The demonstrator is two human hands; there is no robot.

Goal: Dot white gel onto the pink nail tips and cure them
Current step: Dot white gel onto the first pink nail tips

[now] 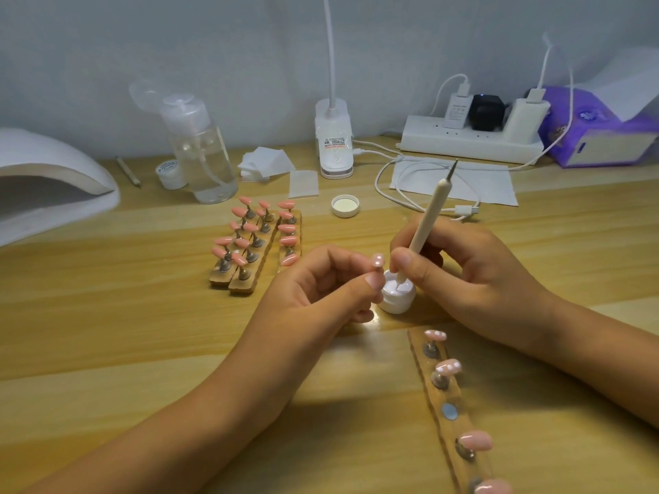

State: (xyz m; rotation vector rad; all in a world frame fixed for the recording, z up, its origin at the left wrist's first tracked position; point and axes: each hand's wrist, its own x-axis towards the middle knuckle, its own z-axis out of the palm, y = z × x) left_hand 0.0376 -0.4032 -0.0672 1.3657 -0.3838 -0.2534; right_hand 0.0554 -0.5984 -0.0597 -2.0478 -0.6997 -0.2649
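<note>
Gel (392, 289) was what you were loading. Your right hand (474, 276) gripped the pen (426, 219) like a pencil, with its lower end dipped in the open pot (397, 301). You would have done best, I judge, to lift only a small bead, since an overloaded point would likely flood the dot and run on the curve. A light, straight-down touch would have suited, spaced to match the dots that seemed to be on the tip already.

Your left hand (321, 290) pinched that tip (377, 260) between thumb and forefinger, just left of the pot and close beside the pen hand. On the strip (450, 429), near and right, the two far tips were dotted, one seat stood bare, and the two nearer tips looked plain. More plain tips stood on racks (256, 244) farther left, and the lamp (53, 180) lay at the far left edge.
</note>
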